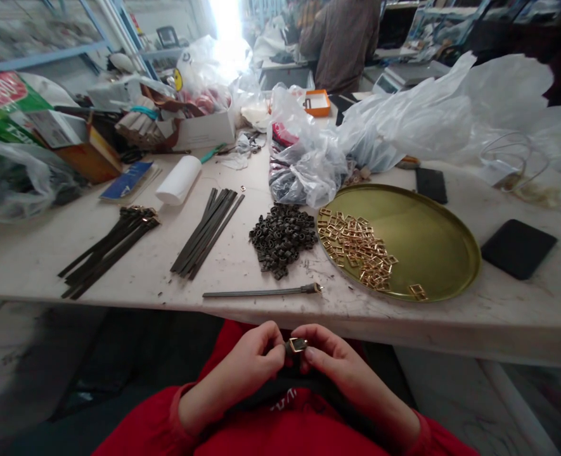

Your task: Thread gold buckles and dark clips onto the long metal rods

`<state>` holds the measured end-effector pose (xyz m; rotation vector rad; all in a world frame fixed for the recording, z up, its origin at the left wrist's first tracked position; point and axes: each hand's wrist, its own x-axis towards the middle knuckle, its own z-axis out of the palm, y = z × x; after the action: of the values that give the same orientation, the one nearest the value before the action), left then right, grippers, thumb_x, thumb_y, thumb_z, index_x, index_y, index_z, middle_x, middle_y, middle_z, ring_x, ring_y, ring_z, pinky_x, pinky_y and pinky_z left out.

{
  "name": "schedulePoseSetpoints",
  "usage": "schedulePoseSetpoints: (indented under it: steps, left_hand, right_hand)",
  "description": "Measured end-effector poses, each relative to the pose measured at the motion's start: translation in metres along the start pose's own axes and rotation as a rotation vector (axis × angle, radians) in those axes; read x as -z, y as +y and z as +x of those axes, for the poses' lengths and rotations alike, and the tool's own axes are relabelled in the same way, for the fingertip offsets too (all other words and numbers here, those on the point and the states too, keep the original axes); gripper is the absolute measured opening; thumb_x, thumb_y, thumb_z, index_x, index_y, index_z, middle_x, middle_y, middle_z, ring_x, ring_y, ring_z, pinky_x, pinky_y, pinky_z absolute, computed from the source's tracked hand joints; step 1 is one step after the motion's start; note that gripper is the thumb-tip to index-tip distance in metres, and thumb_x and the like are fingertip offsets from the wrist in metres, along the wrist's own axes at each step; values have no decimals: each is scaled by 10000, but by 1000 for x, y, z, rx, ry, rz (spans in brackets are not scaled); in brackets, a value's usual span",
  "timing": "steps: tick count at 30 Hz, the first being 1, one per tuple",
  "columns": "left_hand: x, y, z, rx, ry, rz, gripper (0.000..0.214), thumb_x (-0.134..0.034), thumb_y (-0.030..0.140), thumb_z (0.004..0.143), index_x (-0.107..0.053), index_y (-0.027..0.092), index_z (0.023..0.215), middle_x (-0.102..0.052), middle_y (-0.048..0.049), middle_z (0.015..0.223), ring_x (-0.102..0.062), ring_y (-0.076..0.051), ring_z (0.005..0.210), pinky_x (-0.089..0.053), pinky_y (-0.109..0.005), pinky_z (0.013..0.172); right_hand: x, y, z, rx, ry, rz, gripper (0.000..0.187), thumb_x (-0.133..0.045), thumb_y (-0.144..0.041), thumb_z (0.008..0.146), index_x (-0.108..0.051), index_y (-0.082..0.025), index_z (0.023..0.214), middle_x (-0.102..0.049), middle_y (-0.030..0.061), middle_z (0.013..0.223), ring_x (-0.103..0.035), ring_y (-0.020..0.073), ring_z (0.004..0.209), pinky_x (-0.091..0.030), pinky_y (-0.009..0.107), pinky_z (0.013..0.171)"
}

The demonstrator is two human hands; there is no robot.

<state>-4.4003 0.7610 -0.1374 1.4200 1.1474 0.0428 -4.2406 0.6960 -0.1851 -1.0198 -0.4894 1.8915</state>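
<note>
Just in front of the table's edge, my left hand (pixel 264 349) and my right hand (pixel 330 356) pinch a dark strap with a gold buckle (pixel 296 345) from either side. Most of that strap is hidden by my fingers and the dark background. On the table before them lies one strap with a buckle end (pixel 261 293). Beyond it are a heap of small dark loops (pixel 283 237) and a round gold tray (pixel 432 234). Gold buckles (pixel 356 244) are gathered on the tray's left side. Plain dark straps (pixel 208 231) and buckled straps (pixel 111 250) lie in bundles to the left.
Clear plastic bags (pixel 309 161) spread behind the heap and tray. A white roll (pixel 179 180) and a blue booklet (pixel 127 182) lie at left. Two dark flat pads, one nearer (pixel 519 248), sit right of the tray. A person (pixel 344 44) stands at the back.
</note>
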Motion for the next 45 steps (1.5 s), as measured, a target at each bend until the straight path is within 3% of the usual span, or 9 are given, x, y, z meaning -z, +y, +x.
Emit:
schedulePoseSetpoints:
  steps: [6,12,18,22,28,33,38,45]
  left_hand:
    - [2,2,-7,8,-39,20,82,-390,242,692,-415,172,657,-458,38,551,-421,-101,514,-295,-214,472]
    - [8,-7,-13,-16,-40,54,64,-391,216,666,-431,168,680,-480,34,594,-441,-102,535,-295,-204,467]
    - [6,-9,-18,-19,-51,-37,62,-402,234,666,-411,174,683,-454,48,555,-422,-96,503,-283,-199,450]
    - [4,-10,-20,-31,-50,-58,87,-406,258,674,-413,173,691,-450,49,553,-420,-95,497,-277,-201,446]
    - [1,-8,-22,-24,-26,7,77,-409,246,667,-419,169,668,-453,47,533,-404,-93,489,-271,-203,445]
    - [0,-2,-24,3,-42,21,67,-410,218,654,-443,162,672,-449,49,528,-410,-93,493,-274,-200,447]
    - [3,-8,-22,-12,-55,17,81,-415,217,671,-465,156,691,-464,44,550,-432,-98,504,-289,-201,456]
    - [5,-15,-18,-37,-4,140,81,-415,228,693,-464,166,676,-469,45,556,-419,-103,516,-283,-206,461]
  right_hand:
    - [-9,-1,-4,12,-9,-47,311,-740,-332,641,-589,-161,853,-601,-24,693,-501,64,576,-384,200,577]
    - [-6,8,-7,9,18,85,237,-711,-329,657,-563,-162,735,-521,-53,518,-454,61,484,-331,188,505]
    - [-8,11,-12,56,105,1,348,-683,-207,644,-576,-209,975,-596,-26,814,-541,89,675,-406,224,647]
    - [-16,16,-11,-34,7,60,367,-678,-175,640,-571,-184,991,-632,6,845,-570,107,725,-405,237,684]
    - [-22,28,-7,-82,-140,276,342,-744,-175,574,-540,-167,848,-604,-17,772,-574,109,687,-396,225,648]
    - [-17,34,-4,-24,-144,148,332,-745,-197,610,-484,-175,815,-562,-37,732,-536,95,674,-356,201,621]
    - [-17,28,-4,34,-66,83,309,-726,-243,642,-441,-182,744,-519,-55,672,-473,68,602,-313,180,563]
    - [-18,17,-6,22,-27,-1,330,-728,-307,616,-516,-184,838,-546,-36,712,-486,89,635,-349,204,589]
